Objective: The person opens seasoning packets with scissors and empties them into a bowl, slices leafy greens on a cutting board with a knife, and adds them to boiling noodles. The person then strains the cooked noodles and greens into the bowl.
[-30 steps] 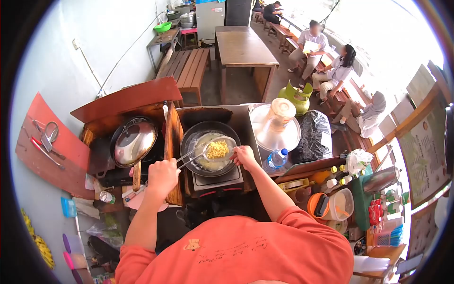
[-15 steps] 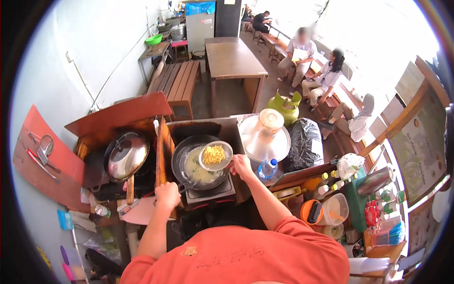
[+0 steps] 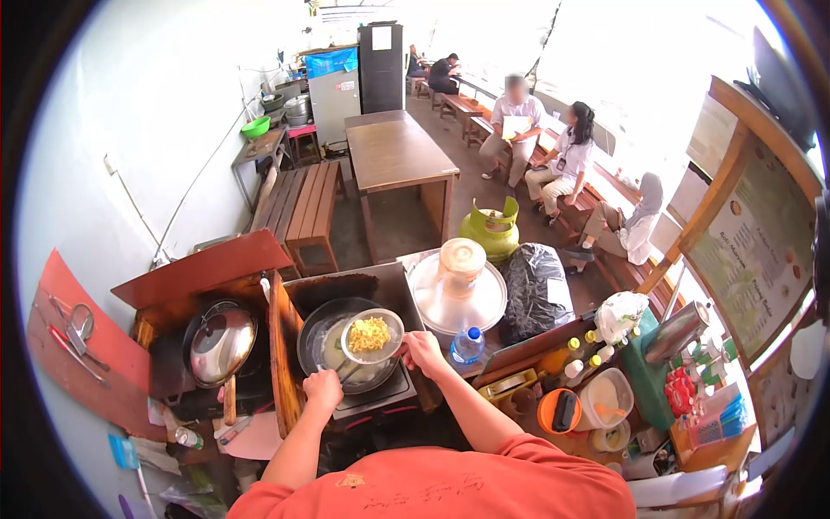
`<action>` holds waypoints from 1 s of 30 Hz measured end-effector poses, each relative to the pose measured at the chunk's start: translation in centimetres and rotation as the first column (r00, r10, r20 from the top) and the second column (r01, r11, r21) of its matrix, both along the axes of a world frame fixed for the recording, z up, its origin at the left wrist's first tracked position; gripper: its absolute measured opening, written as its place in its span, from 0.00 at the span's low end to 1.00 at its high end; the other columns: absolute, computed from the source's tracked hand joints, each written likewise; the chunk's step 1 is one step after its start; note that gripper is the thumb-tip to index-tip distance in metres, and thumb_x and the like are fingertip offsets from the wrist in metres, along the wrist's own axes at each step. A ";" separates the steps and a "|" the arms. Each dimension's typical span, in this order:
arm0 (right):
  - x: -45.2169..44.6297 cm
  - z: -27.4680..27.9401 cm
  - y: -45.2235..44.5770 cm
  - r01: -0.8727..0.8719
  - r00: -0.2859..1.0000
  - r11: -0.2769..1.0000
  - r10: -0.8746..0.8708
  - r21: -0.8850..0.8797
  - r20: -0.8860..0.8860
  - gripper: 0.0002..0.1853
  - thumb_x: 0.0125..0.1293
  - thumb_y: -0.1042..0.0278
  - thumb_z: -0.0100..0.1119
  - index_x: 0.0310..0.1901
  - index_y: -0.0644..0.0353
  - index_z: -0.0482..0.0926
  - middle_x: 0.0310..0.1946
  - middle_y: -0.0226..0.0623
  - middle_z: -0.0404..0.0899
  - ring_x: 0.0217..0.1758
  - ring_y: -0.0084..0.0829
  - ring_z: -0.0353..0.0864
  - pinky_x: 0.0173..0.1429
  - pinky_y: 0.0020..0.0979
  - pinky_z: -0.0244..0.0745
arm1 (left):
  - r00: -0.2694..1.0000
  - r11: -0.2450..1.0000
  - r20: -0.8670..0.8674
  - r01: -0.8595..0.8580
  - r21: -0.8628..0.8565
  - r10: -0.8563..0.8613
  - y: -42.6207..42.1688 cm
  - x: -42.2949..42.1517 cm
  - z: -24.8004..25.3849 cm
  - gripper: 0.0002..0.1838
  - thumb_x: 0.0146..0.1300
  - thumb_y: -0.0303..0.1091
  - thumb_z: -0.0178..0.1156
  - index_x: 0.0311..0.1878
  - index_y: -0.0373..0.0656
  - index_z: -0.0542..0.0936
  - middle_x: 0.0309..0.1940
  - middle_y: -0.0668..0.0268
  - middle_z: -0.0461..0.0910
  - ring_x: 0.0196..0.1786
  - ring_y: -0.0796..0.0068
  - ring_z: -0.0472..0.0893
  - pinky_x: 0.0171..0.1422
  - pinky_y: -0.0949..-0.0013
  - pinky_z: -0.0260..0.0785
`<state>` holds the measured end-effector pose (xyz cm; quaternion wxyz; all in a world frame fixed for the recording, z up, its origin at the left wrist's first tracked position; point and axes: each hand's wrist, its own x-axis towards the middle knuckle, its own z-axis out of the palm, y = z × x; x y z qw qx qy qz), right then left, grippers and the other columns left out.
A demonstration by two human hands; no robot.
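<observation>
My right hand (image 3: 421,353) is closed round the handle of a round strainer (image 3: 354,353). Yellow curly noodles (image 3: 369,334) lie in the strainer, which is held over the right part of a dark wok (image 3: 310,353). Pale liquid shows in the wok, partly hidden by the strainer. At the wok's near edge, my left hand (image 3: 323,389) is closed on a thin dark handle (image 3: 349,374) that reaches over the wok; what is at its far end I cannot make out. The wok sits on a stove (image 3: 380,400).
Left of a wooden divider (image 3: 284,355) stands a lidded pan (image 3: 223,343). On the right are a large metal lid (image 3: 425,298), a water bottle (image 3: 468,345), a black-wrapped bundle (image 3: 538,294) and a green gas cylinder (image 3: 491,232). Several people sit on benches beyond.
The camera view has shifted, so the scene sits lower and further left. My left hand has moved closer to the wok, its handle now reaching over it. The strainer stays above the wok.
</observation>
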<state>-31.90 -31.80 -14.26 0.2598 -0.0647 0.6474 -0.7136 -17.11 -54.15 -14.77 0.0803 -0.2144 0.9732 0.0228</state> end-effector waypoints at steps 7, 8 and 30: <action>0.5 0.3 1.0 -0.029 0.999 1.000 0.029 -0.001 0.019 0.15 0.72 0.67 0.49 0.39 0.70 0.82 0.29 0.43 0.87 0.16 0.25 0.77 0.18 0.28 0.72 | 0.997 0.997 -0.072 0.027 -0.066 -0.032 0.2 -0.6 -1.2 0.09 0.55 0.28 0.60 0.33 0.41 0.89 0.36 0.50 0.88 0.44 0.50 0.88 0.48 0.51 0.80; 0.5 0.3 1.1 -0.035 0.999 0.999 0.035 -0.008 0.015 0.15 0.72 0.67 0.49 0.39 0.70 0.82 0.29 0.43 0.87 0.16 0.25 0.77 0.18 0.28 0.72 | 0.996 0.997 -0.081 0.032 -0.070 -0.037 0.4 -0.6 -1.1 0.09 0.56 0.28 0.59 0.33 0.41 0.89 0.36 0.49 0.88 0.43 0.49 0.88 0.47 0.51 0.80; 0.1 0.5 3.0 -0.055 0.998 0.998 0.055 -0.006 0.014 0.15 0.72 0.67 0.49 0.38 0.71 0.82 0.31 0.46 0.87 0.17 0.26 0.77 0.19 0.27 0.72 | 0.998 0.995 -0.056 -0.042 -0.090 0.037 1.2 0.7 1.7 0.09 0.55 0.26 0.59 0.35 0.39 0.88 0.37 0.49 0.87 0.44 0.48 0.88 0.49 0.51 0.81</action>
